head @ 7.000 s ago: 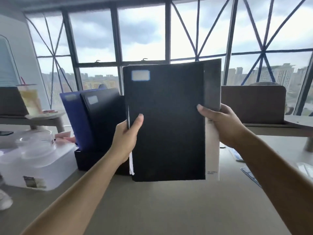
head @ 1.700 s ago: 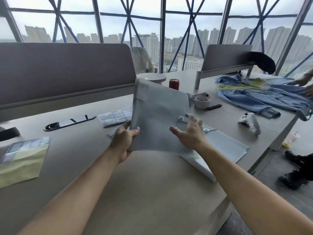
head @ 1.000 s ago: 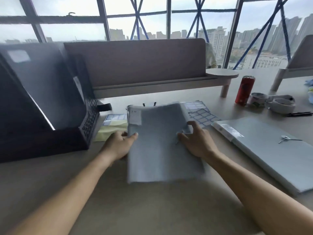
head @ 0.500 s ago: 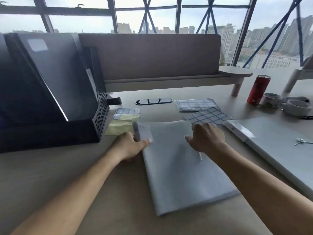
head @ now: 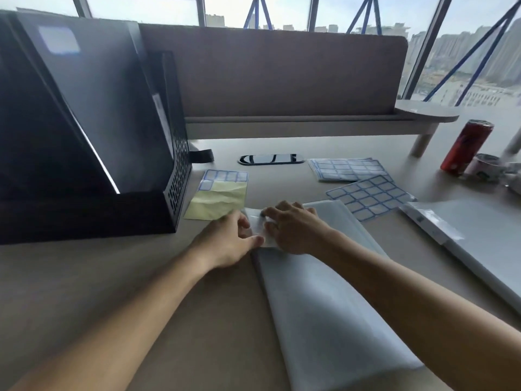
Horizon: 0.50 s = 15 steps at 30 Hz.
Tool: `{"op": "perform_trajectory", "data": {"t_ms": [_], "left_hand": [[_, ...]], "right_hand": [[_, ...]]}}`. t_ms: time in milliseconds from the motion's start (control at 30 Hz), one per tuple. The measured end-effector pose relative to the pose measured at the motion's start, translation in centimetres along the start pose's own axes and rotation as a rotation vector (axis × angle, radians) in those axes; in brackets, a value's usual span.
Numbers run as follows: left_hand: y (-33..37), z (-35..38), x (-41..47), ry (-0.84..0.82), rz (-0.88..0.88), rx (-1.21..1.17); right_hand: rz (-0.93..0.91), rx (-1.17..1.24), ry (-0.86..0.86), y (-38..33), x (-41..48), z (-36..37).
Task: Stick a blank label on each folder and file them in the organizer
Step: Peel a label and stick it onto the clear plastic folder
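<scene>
A grey folder [head: 324, 306] lies flat on the table in front of me. My left hand [head: 229, 241] grips its top left corner, thumb on the edge. My right hand [head: 293, 227] rests beside it, fingertips pressing on a white patch [head: 255, 220] at that corner. At the left stands the black organizer [head: 174, 179], holding dark folders; the front one [head: 107, 103] bears a blank label [head: 57, 39]. A partly used label sheet [head: 220, 190] with yellow backing lies next to the organizer. Two fuller label sheets [head: 346, 167] [head: 369, 196] lie behind the folder.
A second grey folder [head: 468, 238] lies at the right. A red can [head: 465, 148] and tape rolls [head: 487, 167] stand at the far right. A black phone [head: 270, 158] lies near the brown desk divider [head: 282, 74].
My right hand has slid left from the folder's middle to its top left corner, next to my left hand. The folder lies still on the table.
</scene>
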<state>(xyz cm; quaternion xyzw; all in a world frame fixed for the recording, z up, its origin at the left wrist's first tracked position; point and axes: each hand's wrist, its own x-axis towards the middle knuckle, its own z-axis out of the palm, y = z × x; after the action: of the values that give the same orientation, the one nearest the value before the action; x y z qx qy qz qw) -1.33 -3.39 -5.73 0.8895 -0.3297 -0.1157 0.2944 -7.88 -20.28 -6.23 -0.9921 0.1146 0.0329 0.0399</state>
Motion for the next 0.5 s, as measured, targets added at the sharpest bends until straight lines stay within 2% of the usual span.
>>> {"op": "perform_trajectory", "data": {"t_ms": [167,233,367,433,500], "left_hand": [[-0.2,-0.5,0.1,-0.104,0.013,0.008],[-0.2,-0.8,0.1,-0.091,0.017,0.026],[-1.2,-1.0,0.7,0.088,0.092,0.034],[-2.7,-1.1,1.3,0.23,0.148,0.111],[-4.2,-1.1,1.9,0.307,0.172,0.166]], "right_hand": [[0.037,0.037,0.075,-0.3,0.6,-1.1],[0.049,0.083,0.089,-0.2,1.7,-1.5],[0.077,0.231,0.111,-0.3,5.2,-2.6],[0.075,0.287,0.104,-0.8,7.6,-3.0],[0.086,0.309,0.083,-1.3,10.3,-3.2]]}}
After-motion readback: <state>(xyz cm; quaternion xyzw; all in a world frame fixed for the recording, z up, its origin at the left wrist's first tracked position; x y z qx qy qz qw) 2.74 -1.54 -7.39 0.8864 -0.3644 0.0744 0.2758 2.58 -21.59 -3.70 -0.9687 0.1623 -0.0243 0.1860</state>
